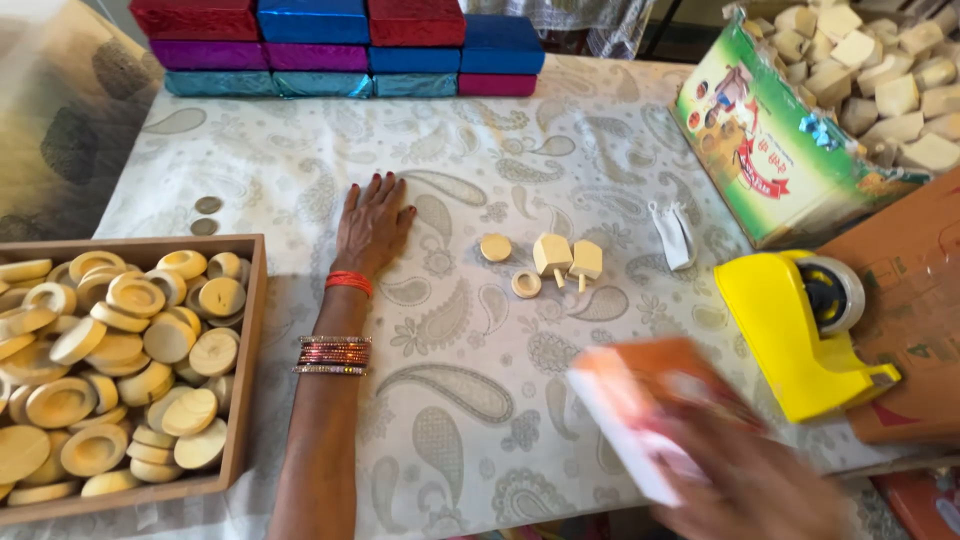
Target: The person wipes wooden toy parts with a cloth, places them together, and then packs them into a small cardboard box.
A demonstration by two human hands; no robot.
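head view. left hand (pixel 372 222) lies flat, palm down, fingers spread, on the patterned tablecloth (pixel 470 400) a little left of frame centre; it grips nothing. orange thread and a stack of bangles (pixel 333 355) ring the wrist and forearm.

right hand (pixel 745 485) at lower right, blurred, closed around a small orange and white box (pixel 640 400), which is held above the cloth.

just right of centre, well apart from both hands: a wooden disc (pixel 495 247), a wooden ring (pixel 526 284), and two small pegged wooden blocks (pixel 566 258) side by side.

left edge: wooden tray (pixel 245 340) heaped with round wooden pieces. two coins (pixel 206 214) above it.

top of frame: stacked foil-wrapped boxes (pixel 340 45), red, blue, purple, teal.

upper right: green carton (pixel 760 150) full of pale wooden blocks. below it a yellow tape dispenser (pixel 790 330); a small white item (pixel 675 235) lies between carton and blocks, kind unclear.
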